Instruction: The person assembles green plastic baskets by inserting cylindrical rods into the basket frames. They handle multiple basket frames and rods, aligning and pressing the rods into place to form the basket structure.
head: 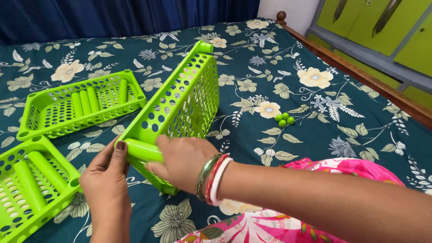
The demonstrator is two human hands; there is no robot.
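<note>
A bright green perforated plastic tray (180, 101) stands tilted on its edge on the bed. At its near corner a green plastic tube (143, 150) sticks out, and both hands are on it. My left hand (105, 184) pinches the tube's left end with the thumb on top. My right hand (182, 162) wraps around the tube and the tray's corner; green, red and white bangles circle its wrist. Whether the tube sits fully in the corner socket is hidden by my fingers.
Two more green trays lie flat at the left, one (81, 105) farther off, one (31, 186) nearer, each holding several green tubes. Three small green caps (284, 119) lie on the floral bedsheet (279, 67). A wooden bed rail (360, 76) runs along the right.
</note>
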